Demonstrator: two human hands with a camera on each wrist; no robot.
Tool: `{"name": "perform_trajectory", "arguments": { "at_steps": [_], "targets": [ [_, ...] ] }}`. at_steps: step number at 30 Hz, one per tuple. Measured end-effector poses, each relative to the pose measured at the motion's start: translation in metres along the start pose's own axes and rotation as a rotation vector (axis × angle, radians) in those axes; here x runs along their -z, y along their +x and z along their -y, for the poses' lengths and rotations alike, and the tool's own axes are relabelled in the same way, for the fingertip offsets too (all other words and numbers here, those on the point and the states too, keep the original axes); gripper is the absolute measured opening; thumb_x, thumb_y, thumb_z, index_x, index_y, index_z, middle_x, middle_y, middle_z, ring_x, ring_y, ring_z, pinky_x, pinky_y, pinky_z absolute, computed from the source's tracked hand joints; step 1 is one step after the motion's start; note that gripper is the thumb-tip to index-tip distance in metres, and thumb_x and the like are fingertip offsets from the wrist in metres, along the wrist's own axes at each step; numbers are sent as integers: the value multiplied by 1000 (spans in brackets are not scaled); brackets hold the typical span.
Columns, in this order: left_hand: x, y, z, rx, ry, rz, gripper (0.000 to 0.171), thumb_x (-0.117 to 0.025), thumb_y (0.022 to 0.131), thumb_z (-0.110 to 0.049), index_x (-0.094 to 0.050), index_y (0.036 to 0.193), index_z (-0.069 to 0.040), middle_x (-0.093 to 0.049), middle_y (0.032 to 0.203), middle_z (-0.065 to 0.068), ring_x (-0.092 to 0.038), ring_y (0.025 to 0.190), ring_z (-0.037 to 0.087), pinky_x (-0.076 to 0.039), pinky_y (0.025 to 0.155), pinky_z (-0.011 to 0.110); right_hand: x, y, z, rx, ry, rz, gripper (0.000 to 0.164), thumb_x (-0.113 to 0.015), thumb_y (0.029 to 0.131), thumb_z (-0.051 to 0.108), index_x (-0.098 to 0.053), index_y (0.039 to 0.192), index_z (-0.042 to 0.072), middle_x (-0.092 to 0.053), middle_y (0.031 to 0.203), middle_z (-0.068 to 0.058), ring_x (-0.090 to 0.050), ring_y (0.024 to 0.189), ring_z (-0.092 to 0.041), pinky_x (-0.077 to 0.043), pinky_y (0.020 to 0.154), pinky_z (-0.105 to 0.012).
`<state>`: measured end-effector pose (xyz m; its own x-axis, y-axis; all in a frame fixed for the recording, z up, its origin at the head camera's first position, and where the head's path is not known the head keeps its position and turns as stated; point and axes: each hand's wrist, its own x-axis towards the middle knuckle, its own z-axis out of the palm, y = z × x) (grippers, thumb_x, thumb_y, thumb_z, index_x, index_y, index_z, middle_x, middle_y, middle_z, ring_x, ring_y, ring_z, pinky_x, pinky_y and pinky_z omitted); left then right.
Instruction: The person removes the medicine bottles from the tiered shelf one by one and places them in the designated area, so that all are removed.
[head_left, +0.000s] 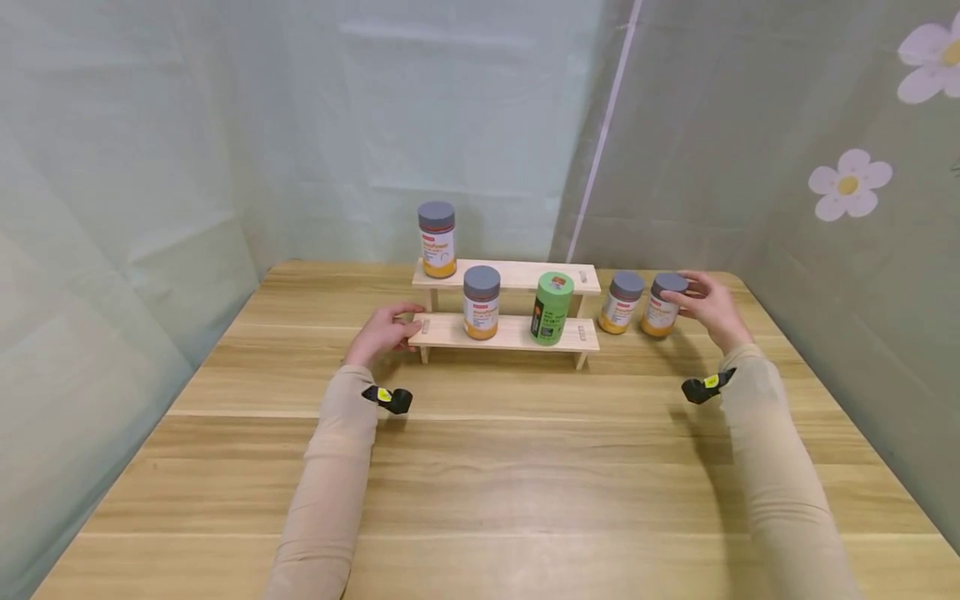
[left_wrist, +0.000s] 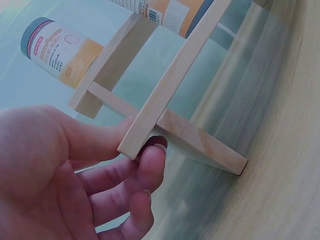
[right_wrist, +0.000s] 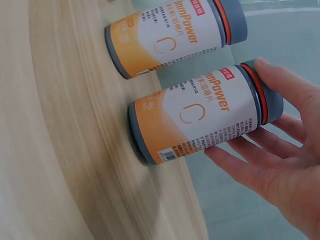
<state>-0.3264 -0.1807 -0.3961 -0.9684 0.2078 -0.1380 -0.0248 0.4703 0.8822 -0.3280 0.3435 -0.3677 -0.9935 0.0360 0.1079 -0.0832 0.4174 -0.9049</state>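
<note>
My left hand (head_left: 385, 333) pinches the left end of the lower board of a two-tier wooden shelf (head_left: 513, 331). In the left wrist view its thumb lies against one face of the board, with the index finger (left_wrist: 152, 165) curled beneath. My right hand (head_left: 708, 308) grips a supplement bottle (head_left: 660, 312) around its grey lid, thumb on the near side and fingers behind. This bottle has a white and orange label and tilts slightly in the head view. Right beside it stands a matching bottle (right_wrist: 170, 35), to its left in the head view.
Another grey-lidded bottle (head_left: 438, 242) stands at the left of the upper board (head_left: 517, 274). On the lower board are one more such bottle (head_left: 481, 308) and a green canister (head_left: 552, 312). Behind the wooden table (head_left: 480, 483) hangs a pale curtain (head_left: 465, 108).
</note>
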Motion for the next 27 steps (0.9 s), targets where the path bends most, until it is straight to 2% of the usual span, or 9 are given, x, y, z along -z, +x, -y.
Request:
{"name": "perform_trajectory", "arguments": {
  "at_steps": [5,9,11,13,17,21,27],
  "targets": [
    [1,0,0,5,-2,-4,42,-52,99,-13,-47,140,-3,-66,105,24,-60,59,8,-56,70,31,0,1,-1,23,9,16,59,-67,92,20,-39,138,-4,-52,104,15,-56,89,12,-53,78,-13],
    [1,1,0,5,-13,3,43,-52,99,-13,-47,140,-2,-66,107,25,-61,60,8,-56,71,32,1,2,-2,21,-70,20,63,-66,93,23,-37,142,-3,-53,121,-2,-52,94,11,-52,82,-13],
    [1,2,2,3,-23,7,43,-52,99,-13,-47,140,-2,-66,106,25,-60,60,8,-56,72,32,1,3,-2,29,-145,30,64,-64,94,26,-36,143,-3,-50,130,-14,-54,101,2,-52,83,-14],
    [1,2,3,-2,-26,4,42,-52,99,-12,-47,140,-2,-66,104,24,-60,59,8,-56,71,31,2,5,-1,45,-220,46,64,-63,94,28,-37,143,-3,-46,137,-23,-57,110,-12,-53,82,-15],
    [1,1,4,-10,-33,0,42,-53,99,-12,-47,140,-2,-67,101,20,-60,59,8,-55,70,31,5,7,2,73,-320,78,64,-62,95,32,-38,142,-3,-46,138,-30,-53,121,-40,-52,77,-15],
    [0,-1,2,-10,-42,2,42,-53,99,-13,-48,139,-2,-66,101,18,-61,61,9,-55,73,33,9,5,4,85,-330,111,65,-61,96,32,-35,144,-3,-43,140,-31,-49,123,-47,-52,76,-16],
    [0,-1,2,1,-52,-1,43,-54,98,-13,-48,140,-2,-66,105,23,-61,62,8,-56,75,34,11,3,4,88,-336,145,66,-59,96,30,-32,145,-5,-40,142,-31,-50,122,-48,-56,80,-24]
  ]
}}
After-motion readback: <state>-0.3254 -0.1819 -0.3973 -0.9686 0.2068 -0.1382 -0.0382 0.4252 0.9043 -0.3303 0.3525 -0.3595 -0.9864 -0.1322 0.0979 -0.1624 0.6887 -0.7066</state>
